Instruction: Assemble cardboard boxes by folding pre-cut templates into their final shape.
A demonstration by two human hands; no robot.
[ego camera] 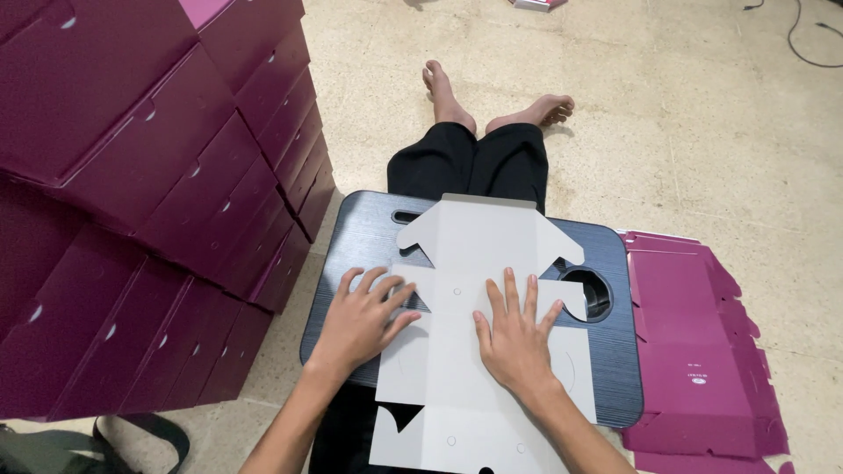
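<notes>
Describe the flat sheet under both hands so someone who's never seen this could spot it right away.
Find the dark lap tray across the seated person's legs. The flat white die-cut cardboard sheet lies on it, unlike the flat magenta box blanks on the floor beside it.

Box stack (149, 202) walls left; flat blanks (694, 351) right; floor (702, 132) ahead open.

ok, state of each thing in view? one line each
flat carton blank: unfolded, grey side up, on the lap desk
lap desk: across the person's legs, mostly covered
left hand: open, flat, on the blank's left edge
right hand: open, flat, pressing the blank's middle
maroon boxes: folded, closed, stacked on the left
maroon blanks: flat, piled on the floor
</notes>
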